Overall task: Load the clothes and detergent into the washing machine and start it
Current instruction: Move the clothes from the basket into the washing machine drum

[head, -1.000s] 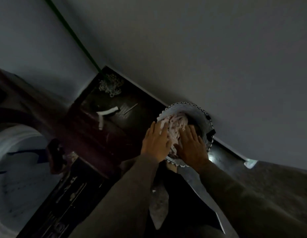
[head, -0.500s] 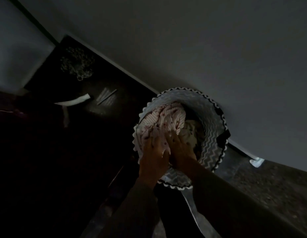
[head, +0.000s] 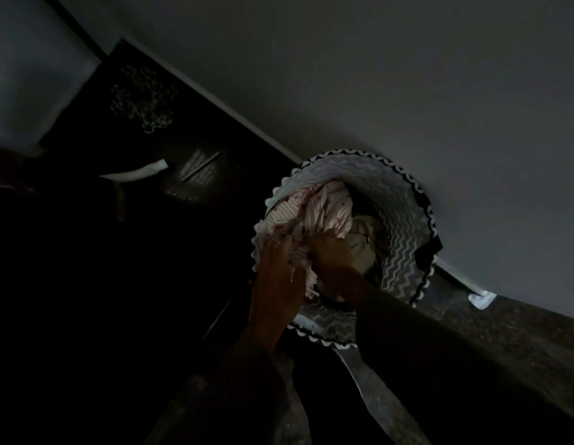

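Left hand (head: 276,277) and right hand (head: 333,261) clench the striped garment (head: 324,210) bunched under their fingers (head: 280,242), likely to lift it from the basket (head: 407,220).

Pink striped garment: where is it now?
Head view, right of centre: the pink striped garment lies in the chevron laundry basket by the wall, touched by the left hand and right hand.

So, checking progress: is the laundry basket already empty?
No: pink striped clothes lie in the basket, gripped by left hand and right hand.
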Demonstrator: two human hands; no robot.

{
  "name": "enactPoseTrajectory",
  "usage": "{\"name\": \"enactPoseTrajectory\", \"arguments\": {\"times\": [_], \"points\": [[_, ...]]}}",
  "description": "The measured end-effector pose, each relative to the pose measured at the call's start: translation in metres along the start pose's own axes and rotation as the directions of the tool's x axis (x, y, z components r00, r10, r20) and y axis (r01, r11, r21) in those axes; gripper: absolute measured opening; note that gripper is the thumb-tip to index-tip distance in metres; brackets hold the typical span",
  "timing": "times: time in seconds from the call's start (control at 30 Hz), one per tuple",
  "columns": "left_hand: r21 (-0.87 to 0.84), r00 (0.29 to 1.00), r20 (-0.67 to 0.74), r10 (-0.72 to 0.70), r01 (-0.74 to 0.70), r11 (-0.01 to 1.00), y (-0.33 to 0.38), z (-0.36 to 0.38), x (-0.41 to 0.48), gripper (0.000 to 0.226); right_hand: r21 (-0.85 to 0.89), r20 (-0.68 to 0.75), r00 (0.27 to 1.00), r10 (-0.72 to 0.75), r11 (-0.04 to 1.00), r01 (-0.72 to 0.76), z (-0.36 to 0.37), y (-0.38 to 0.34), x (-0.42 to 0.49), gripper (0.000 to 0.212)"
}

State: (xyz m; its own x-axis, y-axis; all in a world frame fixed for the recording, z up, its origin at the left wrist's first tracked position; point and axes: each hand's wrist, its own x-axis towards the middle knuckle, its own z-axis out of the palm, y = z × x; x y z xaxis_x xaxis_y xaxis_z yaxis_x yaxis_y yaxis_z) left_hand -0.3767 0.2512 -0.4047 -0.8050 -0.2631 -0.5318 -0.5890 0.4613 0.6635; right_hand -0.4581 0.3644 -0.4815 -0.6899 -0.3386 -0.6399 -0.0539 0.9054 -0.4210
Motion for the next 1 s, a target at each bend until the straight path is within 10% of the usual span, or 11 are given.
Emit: {"name": "enactPoseTrajectory", "arguments": {"times": [0.2, 0.7, 0.87, 1.0], "points": [[0.018, 1.0, -0.01, -0.015, 0.015, 1.0, 0.009, -0.015, -0.021, 0.071, 0.146, -0.322, 0.934, -0.158, 0.966, 0.213, -0.044, -0.011, -0.051, 0.039], [-0.094, 0.985, 0.016, 0.173, -0.171, 0.981, 0.094, -0.094, -0.074, 0.109, 0.686, -0.505, 0.863, 0.021, 0.616, 0.387, -0.172, -0.086, -0.2, 0.028], [-0.242, 0.922, -0.095, 0.376, -0.388, 0.889, 0.155, -0.124, -0.088, 0.067, 0.722, -0.551, 0.831, -0.078, 0.454, 0.521, -0.217, -0.119, -0.235, 0.027], [-0.432, 0.961, -0.13, 0.246, -0.278, 0.858, 0.185, -0.151, -0.107, 0.05, 0.698, -0.615, 0.779, -0.123, 0.374, 0.611, -0.24, -0.137, -0.256, 0.033]]}}
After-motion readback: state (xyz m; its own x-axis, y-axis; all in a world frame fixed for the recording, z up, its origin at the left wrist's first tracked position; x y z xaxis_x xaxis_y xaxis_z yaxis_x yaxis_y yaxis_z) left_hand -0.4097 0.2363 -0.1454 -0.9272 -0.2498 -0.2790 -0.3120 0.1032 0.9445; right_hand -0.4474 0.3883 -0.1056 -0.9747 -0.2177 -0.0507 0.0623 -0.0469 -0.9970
